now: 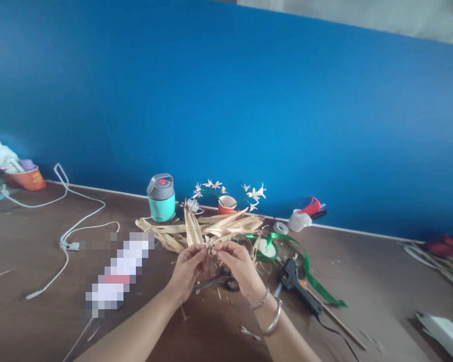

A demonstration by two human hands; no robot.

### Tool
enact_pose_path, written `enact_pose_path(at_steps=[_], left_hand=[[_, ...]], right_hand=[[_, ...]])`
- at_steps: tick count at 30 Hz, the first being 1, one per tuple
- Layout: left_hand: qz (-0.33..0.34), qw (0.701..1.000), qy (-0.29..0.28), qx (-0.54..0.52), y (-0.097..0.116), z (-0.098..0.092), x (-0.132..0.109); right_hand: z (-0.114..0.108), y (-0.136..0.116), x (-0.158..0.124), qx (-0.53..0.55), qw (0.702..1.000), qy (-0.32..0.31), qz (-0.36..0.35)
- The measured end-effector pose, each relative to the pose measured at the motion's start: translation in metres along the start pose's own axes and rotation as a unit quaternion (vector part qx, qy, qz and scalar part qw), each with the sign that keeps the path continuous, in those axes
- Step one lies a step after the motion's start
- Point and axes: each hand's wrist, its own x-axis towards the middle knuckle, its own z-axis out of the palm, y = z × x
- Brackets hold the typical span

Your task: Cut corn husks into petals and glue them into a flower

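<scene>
My left hand (191,265) and my right hand (241,266) meet over the middle of the table, fingers closed in a pinch. Between the fingertips is a small pale husk flower (208,247) on a thin stem; its details are too small to make out. Just behind the hands lies a pile of dry corn husks (230,224), one broad piece standing up near my left fingers. Beneath the hands, a pair of dark scissors (215,282) lies partly hidden. A bracelet and a silver bangle circle my right wrist.
Right of the hands are a green ribbon roll (268,250), a black glue gun (300,289) and a thin stick (340,322). Behind stand a teal jar (161,206) and an orange cup (227,205) with white flowers (255,193). White cables (70,226) and a blurred-out object lie left.
</scene>
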Motion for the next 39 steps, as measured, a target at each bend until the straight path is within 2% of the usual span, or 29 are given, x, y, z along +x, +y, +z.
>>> enact_pose_path(at_steps=[2, 5, 8, 10, 16, 26, 33, 39], left_hand=[[-0.001, 1.0, 0.0, -0.005, -0.0004, 0.0001, 0.0003], [-0.002, 1.0, -0.003, 0.0, -0.0008, 0.0, 0.0007], [-0.009, 1.0, -0.016, 0.013, -0.0015, -0.0008, 0.0006], [-0.014, 0.999, -0.025, 0.019, -0.0024, -0.0016, 0.0003], [-0.022, 0.999, -0.04, 0.014, -0.0047, -0.0027, 0.0003], [-0.04, 0.998, -0.045, 0.006, -0.0035, 0.0003, -0.0015], [-0.055, 0.998, -0.031, 0.009, -0.0027, 0.0017, -0.0036], [-0.04, 0.998, -0.023, 0.036, -0.0045, 0.0025, -0.0027]], right_hand=[[0.001, 0.001, -0.0004, -0.121, 0.988, 0.024, -0.092], [0.0028, 0.0014, -0.0034, -0.26, 0.937, 0.065, -0.225], [0.0049, 0.0019, -0.0074, -0.335, 0.895, 0.085, -0.281], [0.0058, 0.0031, -0.0087, -0.355, 0.881, 0.086, -0.301], [0.0056, 0.0075, -0.0068, -0.331, 0.884, 0.112, -0.31], [0.0064, 0.0094, -0.0059, -0.337, 0.881, 0.109, -0.313], [0.0059, 0.0104, -0.0055, -0.34, 0.88, 0.116, -0.311], [0.0063, 0.0103, -0.0062, -0.34, 0.88, 0.114, -0.311]])
